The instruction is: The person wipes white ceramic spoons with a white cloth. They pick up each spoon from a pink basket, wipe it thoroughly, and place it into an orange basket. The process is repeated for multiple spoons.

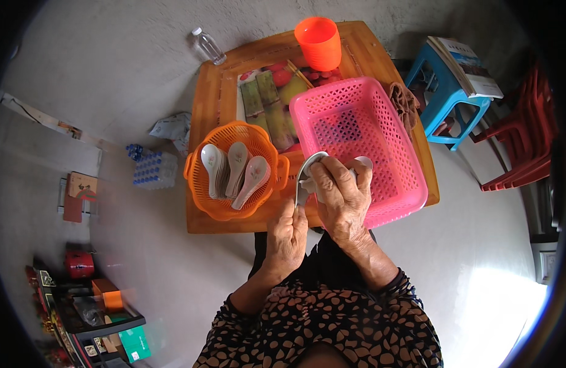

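Observation:
My left hand [285,240] is closed on the lower, narrow end of a white soup spoon [301,170], which is seen edge-on and upright. My right hand [344,196] curls its fingers against the spoon's upper end. A white rounded piece [364,162] pokes out beyond the right fingers; its kind is mostly hidden by them. Left of my hands, an orange basket [200,202] with side handles holds several stacked white soup spoons [214,165] in separate rows. To the right stands a pink perforated basket [399,144], its near left corner behind my right hand.
On the wooden table [212,98] lie a printed mat [261,101] and chopsticks [300,73]. Orange cups [319,46] stand at the back, a brown cloth [404,104] at the right edge. A blue stool [451,101] with papers and red chairs [525,135] are farther right; bottles [154,170] sit left.

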Demonstrator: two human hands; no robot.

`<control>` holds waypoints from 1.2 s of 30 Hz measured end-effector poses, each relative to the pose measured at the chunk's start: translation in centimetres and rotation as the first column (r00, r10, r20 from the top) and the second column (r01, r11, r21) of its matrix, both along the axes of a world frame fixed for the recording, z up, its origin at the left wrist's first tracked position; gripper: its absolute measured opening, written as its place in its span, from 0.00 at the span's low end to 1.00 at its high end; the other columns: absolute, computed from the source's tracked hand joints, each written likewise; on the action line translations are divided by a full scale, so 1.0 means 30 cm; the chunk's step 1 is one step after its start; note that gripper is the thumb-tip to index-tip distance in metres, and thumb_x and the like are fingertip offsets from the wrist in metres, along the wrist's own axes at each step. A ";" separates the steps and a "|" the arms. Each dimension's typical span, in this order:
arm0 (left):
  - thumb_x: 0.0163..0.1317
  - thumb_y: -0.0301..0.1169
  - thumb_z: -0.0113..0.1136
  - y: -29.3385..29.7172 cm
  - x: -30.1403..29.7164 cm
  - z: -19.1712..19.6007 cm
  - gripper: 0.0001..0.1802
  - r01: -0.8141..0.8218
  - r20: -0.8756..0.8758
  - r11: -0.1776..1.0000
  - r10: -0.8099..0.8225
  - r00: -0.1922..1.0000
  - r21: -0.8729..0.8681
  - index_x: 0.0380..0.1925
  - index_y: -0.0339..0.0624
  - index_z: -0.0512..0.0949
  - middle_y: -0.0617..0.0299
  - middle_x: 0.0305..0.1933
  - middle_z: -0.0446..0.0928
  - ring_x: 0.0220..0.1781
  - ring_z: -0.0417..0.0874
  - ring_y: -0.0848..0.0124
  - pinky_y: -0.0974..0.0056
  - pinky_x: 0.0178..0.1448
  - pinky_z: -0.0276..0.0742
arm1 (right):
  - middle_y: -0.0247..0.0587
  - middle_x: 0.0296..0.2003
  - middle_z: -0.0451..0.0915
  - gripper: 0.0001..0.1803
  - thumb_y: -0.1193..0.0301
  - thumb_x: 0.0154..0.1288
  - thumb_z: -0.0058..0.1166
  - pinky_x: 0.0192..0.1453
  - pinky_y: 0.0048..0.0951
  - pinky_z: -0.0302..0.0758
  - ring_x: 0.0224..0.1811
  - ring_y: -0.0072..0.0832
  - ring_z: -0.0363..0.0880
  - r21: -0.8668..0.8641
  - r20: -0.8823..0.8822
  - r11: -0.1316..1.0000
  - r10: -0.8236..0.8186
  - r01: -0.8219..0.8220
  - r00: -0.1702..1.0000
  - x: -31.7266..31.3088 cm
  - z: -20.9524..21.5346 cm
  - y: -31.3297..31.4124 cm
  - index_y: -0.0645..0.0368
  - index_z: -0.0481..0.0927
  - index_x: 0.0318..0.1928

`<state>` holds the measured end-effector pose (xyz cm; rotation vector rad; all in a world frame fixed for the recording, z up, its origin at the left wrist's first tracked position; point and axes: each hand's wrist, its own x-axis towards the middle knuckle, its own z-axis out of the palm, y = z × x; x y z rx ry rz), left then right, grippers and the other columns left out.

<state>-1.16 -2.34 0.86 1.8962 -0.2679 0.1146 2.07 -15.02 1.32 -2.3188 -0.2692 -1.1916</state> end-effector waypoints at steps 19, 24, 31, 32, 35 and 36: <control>0.69 0.31 0.40 0.034 0.017 0.020 0.12 -0.011 -0.454 0.928 -0.172 0.874 -0.373 0.47 0.37 0.70 0.73 0.21 0.60 0.19 0.58 0.85 0.78 0.21 0.54 | 0.29 0.41 0.79 0.22 0.74 0.37 0.64 0.46 0.30 0.69 0.42 0.28 0.73 0.186 -0.127 0.889 0.445 -0.419 0.887 -0.029 -0.001 -0.015 0.53 0.81 0.40; 0.69 0.29 0.41 0.044 0.015 0.054 0.15 0.088 -0.481 0.949 -0.232 0.845 -0.303 0.51 0.35 0.68 0.75 0.21 0.55 0.22 0.56 0.83 0.76 0.26 0.56 | 0.32 0.42 0.75 0.23 0.72 0.35 0.62 0.39 0.32 0.72 0.42 0.35 0.71 -0.001 0.021 0.970 0.243 -0.243 0.970 0.020 0.012 -0.006 0.54 0.80 0.40; 0.69 0.34 0.42 0.017 -0.002 0.031 0.13 -0.045 -0.511 0.924 -0.170 0.842 -0.380 0.43 0.35 0.70 0.72 0.15 0.58 0.14 0.56 0.83 0.77 0.18 0.54 | 0.38 0.38 0.76 0.17 0.81 0.52 0.56 0.41 0.27 0.76 0.38 0.27 0.75 0.848 -0.005 0.482 0.426 -0.222 0.904 0.056 -0.050 -0.028 0.59 0.78 0.45; 0.69 0.35 0.42 0.024 0.002 0.029 0.13 -0.029 -0.495 0.910 -0.198 0.846 -0.413 0.43 0.36 0.70 0.72 0.16 0.58 0.15 0.56 0.84 0.77 0.18 0.53 | 0.38 0.36 0.79 0.11 0.76 0.63 0.51 0.40 0.24 0.77 0.36 0.22 0.78 0.964 -0.018 0.240 0.479 -0.111 0.877 0.045 -0.009 -0.053 0.60 0.77 0.47; 0.70 0.38 0.43 0.039 0.015 0.007 0.13 -0.015 -0.450 0.873 -0.237 0.861 -0.488 0.40 0.41 0.69 0.73 0.15 0.58 0.15 0.56 0.85 0.77 0.18 0.51 | 0.36 0.37 0.81 0.15 0.68 0.64 0.54 0.39 0.23 0.78 0.37 0.21 0.78 0.988 0.093 0.040 0.634 -0.152 0.768 0.022 -0.028 -0.063 0.59 0.77 0.50; 0.70 0.39 0.43 0.028 0.013 -0.008 0.12 -0.029 -0.441 0.863 -0.228 0.868 -0.504 0.39 0.42 0.69 0.72 0.15 0.59 0.14 0.56 0.84 0.77 0.17 0.51 | 0.35 0.40 0.80 0.18 0.67 0.63 0.56 0.43 0.23 0.76 0.39 0.20 0.77 0.988 0.142 -0.050 0.682 -0.147 0.718 0.002 -0.028 -0.029 0.58 0.76 0.52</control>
